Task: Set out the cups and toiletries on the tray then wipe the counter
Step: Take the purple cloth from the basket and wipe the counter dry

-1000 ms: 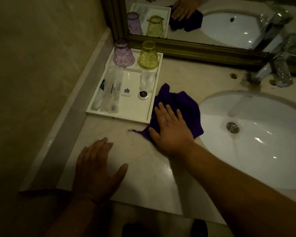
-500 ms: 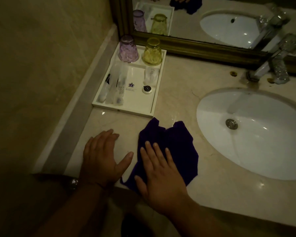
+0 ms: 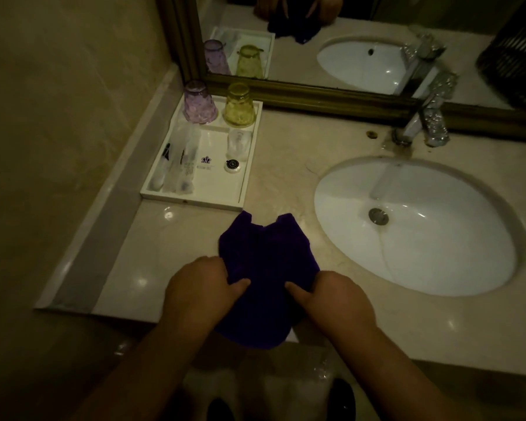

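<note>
A purple cloth [image 3: 268, 256] lies on the beige counter [image 3: 286, 147], its near end hanging over the front edge. My left hand [image 3: 201, 290] grips its left side and my right hand [image 3: 337, 302] grips its right side, thumbs on top. Behind it, a white tray [image 3: 192, 202] sits in the left corner. It holds an upturned purple cup [image 3: 199, 101] and an upturned yellow cup [image 3: 239, 106] at the back, wrapped toiletries [image 3: 179, 165] along the left, a clear packet [image 3: 239, 142] and a small round item [image 3: 233, 165].
A white oval sink [image 3: 416, 238] is set into the counter on the right, with a chrome tap [image 3: 422, 123] behind it. A gold-framed mirror [image 3: 316, 95] runs along the back. A tiled wall [image 3: 58, 117] closes the left side.
The cloth has been dragged from beside the tray back to the counter's front edge. My left hand left the bare counter and took hold of the cloth; both hands now grip it.
</note>
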Tool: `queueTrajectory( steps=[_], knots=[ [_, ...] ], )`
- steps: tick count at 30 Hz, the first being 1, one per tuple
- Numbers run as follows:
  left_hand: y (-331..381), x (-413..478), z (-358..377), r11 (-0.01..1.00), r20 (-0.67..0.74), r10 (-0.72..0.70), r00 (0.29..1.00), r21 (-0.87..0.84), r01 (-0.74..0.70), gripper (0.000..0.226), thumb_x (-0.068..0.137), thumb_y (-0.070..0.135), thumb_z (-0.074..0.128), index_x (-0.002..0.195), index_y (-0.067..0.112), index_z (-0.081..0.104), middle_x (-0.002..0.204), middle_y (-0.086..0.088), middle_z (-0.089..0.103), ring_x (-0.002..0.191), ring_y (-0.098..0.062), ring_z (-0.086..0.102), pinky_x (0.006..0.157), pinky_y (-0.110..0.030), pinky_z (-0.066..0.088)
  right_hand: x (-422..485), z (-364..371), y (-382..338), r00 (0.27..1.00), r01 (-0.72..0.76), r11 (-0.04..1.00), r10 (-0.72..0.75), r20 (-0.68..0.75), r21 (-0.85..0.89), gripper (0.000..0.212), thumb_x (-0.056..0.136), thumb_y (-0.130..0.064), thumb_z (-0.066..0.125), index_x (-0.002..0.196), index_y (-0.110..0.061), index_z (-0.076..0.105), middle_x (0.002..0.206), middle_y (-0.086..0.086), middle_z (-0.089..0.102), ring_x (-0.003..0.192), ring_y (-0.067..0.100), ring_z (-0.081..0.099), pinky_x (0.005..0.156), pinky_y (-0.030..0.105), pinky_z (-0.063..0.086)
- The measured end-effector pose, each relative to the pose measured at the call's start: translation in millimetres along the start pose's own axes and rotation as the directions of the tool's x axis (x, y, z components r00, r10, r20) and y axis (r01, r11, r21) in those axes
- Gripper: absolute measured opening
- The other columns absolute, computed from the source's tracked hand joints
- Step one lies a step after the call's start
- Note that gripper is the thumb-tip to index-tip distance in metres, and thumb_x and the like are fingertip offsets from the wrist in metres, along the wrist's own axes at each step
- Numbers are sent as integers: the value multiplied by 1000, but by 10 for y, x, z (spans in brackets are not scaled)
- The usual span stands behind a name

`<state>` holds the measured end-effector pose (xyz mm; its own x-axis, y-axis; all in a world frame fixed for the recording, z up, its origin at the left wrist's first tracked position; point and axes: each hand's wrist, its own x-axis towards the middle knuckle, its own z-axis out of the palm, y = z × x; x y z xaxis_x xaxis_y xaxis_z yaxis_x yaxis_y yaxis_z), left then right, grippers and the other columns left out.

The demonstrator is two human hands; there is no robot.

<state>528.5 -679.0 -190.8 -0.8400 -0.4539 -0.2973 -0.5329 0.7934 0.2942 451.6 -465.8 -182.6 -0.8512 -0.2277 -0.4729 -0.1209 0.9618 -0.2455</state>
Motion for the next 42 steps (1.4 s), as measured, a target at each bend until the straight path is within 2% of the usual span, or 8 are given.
queueTrajectory(
  steps=[5,13,18,23,28,32,37,42],
  knots=[
    [-27,58,-123,948,195,-170,966,-235,215,36,85,52,72,73,20,62,72,-1,66,67,-15,63,53,-27,40,123,-101,30,996,-92,996,91,20,4,54,86,-73,58,74,-21,61,65,-4,61,58,10,60,47,23,39],
    [-144,0,-317,909,101,-196,975,-353,219,35,91,47,66,76,16,63,72,-6,66,64,-20,61,55,-31,42,162,-193,39,997,-31,973,15,71,227,21,92,-30,64,77,-18,59,73,1,62,66,14,61,54,23,42],
    [-373,-8,-501,835,-23,-354,935,-458,305,30,98,43,57,81,19,61,76,-7,67,68,-21,64,55,-33,43,141,-459,310,980,-82,770,176,-87,633,18,96,-26,60,89,-10,62,87,15,70,76,27,67,65,36,55],
    [-223,1,-458,726,103,-299,949,-621,297,24,95,35,62,85,13,64,85,-11,68,78,-27,67,63,-36,51,156,-465,210,987,-138,441,137,85,887,21,99,-22,64,104,-3,58,106,15,66,97,33,70,62,40,66],
    [-179,112,-508,725,228,-335,914,-557,404,47,96,53,54,102,10,70,99,-9,69,86,-26,65,66,-34,49,227,-490,233,985,-159,442,133,111,883,33,94,-26,72,122,-21,54,115,5,62,100,26,67,55,29,62],
    [-241,126,-519,667,389,-422,819,-479,571,63,90,61,62,112,3,68,109,-18,71,94,-36,69,82,-42,58,259,-505,391,965,-258,378,144,219,889,37,97,-17,67,132,-18,55,119,9,63,105,30,65,75,46,65],
    [-236,76,-670,557,263,-249,932,-749,360,19,96,33,65,99,17,76,94,-7,80,85,-26,77,60,-33,60,216,-742,488,987,-162,348,73,145,923,32,97,-11,65,125,-28,63,120,7,68,108,26,66,71,32,60],
    [-1,93,-1253,440,55,-173,983,-889,127,20,99,26,63,99,10,76,92,-5,81,80,-16,77,56,-22,59,138,-1516,535,999,48,359,-18,-45,932,32,94,-10,67,116,-33,71,108,2,77,109,21,67,82,34,48]
  ],
)
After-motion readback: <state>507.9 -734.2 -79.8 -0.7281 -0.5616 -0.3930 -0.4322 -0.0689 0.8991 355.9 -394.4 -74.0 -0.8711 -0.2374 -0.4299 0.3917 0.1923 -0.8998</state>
